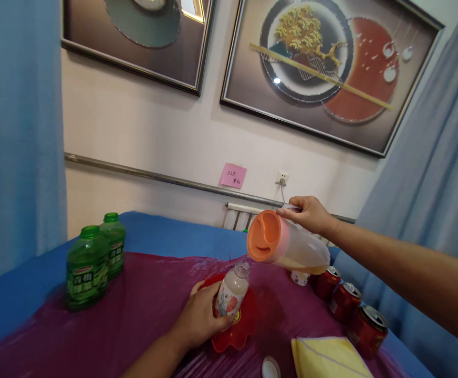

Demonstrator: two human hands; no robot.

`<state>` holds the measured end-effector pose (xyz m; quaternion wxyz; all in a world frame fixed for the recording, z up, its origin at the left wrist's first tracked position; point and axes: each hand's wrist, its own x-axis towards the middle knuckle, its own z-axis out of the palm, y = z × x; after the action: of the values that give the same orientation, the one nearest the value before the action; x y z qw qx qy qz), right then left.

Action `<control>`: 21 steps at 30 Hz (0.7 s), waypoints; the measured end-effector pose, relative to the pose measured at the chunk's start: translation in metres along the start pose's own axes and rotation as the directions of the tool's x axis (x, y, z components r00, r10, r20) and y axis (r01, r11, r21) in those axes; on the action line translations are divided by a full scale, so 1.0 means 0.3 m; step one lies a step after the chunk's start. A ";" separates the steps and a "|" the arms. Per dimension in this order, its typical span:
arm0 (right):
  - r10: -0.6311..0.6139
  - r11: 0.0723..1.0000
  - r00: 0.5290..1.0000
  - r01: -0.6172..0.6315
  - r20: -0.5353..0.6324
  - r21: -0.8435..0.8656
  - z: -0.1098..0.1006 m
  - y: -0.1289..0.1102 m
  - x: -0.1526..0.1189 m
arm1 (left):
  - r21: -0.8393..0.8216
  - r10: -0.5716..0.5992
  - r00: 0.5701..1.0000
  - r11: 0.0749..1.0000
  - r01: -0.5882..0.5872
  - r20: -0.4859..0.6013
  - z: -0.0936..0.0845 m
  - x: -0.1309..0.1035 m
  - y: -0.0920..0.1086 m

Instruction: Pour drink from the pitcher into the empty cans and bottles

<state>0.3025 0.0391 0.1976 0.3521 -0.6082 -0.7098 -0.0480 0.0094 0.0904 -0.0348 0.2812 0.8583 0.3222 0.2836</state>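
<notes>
My left hand (pixel 199 317) is wrapped round a small clear bottle (pixel 232 294) with a fruit-patterned label. The bottle leans slightly right, its mouth uncapped, above a red scalloped dish (pixel 248 320). My right hand (pixel 310 212) grips the handle of a translucent pitcher (pixel 300 249) with an orange lid (pixel 264 236). The pitcher is tipped left, its lid just above and to the right of the bottle's mouth. Some yellowish liquid lies along the pitcher's lower side. A thin stream seems to run between lid and bottle, though it is faint.
Two green bottles (pixel 89 268) stand at the left. Several red cans (pixel 345 302) line the right side, near a patterned cup (pixel 300 277). A folded yellow cloth (pixel 329 357) and a white cap (pixel 270 367) lie in front. Purple plastic sheeting (pixel 154 294) covers the blue-draped table.
</notes>
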 end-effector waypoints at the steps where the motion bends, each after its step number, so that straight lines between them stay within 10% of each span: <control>1: -0.001 1.000 1.000 0.001 0.000 0.000 0.000 -0.001 0.000 | -0.001 0.002 1.000 1.000 -0.002 0.001 0.001 0.000 -0.002; 21: 0.008 1.000 1.000 -0.008 0.006 0.001 0.000 0.008 0.001 | -0.013 -0.012 1.000 1.000 0.013 0.021 -0.012 -0.002 0.022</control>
<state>0.3047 0.0399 0.1971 0.3504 -0.6109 -0.7085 -0.0444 0.0094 0.0868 -0.0282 0.2918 0.8574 0.3227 0.2748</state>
